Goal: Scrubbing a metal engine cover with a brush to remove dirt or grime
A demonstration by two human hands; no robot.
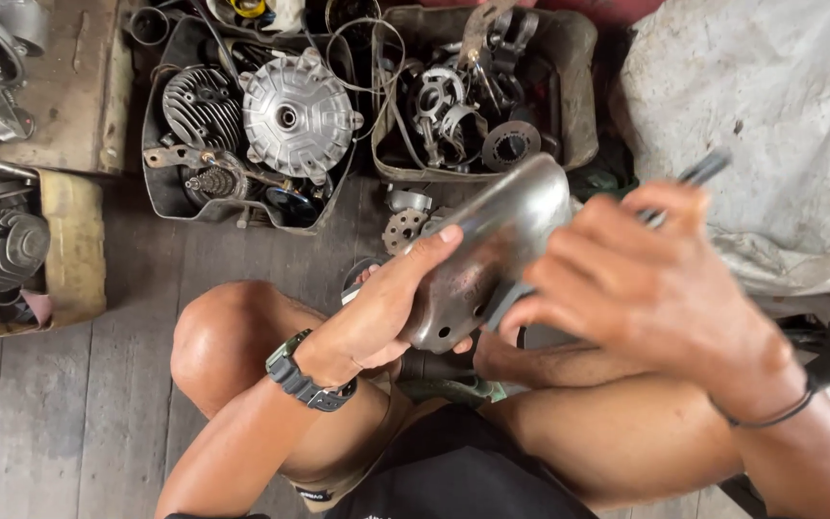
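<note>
Metal cover (487, 255) gripped by left hand (391, 308); right hand (646, 288), three o'clock, clasps a blurred, half-hidden tool (698, 173)

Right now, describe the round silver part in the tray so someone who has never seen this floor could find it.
Start at the two dark trays at the top of the wooden floor and take the left tray. Near its middle lies the round silver hub, a domed disc with a centre hole. Unlike the dark finned cylinder to its left, it is bright, with ribs fanning out from the hole.
</note>
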